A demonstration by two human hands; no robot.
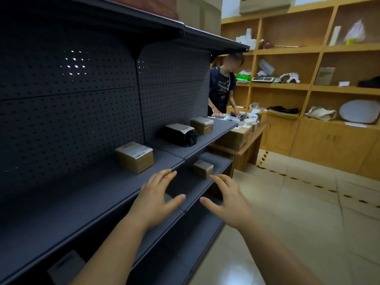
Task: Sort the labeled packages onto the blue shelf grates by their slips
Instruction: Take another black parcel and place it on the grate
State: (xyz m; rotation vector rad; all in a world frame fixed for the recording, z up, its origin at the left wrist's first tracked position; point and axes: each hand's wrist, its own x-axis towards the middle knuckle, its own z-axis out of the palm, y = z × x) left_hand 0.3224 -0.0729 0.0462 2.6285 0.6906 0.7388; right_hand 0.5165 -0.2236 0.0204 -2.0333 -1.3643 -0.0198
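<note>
With both hands, left hand and right hand, spread and empty, few packages shelved mid-frame; table pile upper right remains

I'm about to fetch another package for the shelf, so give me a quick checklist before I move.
1. Left hand free: ok, open, holding nothing.
2. Right hand free: ok, open, holding nothing.
3. Free space on the blue shelf: ok, bare beside the near cardboard box.
4. Slips readable: cannot tell, print too small.
5. Black bag resting securely: ok, lying well back from the edge.
</note>
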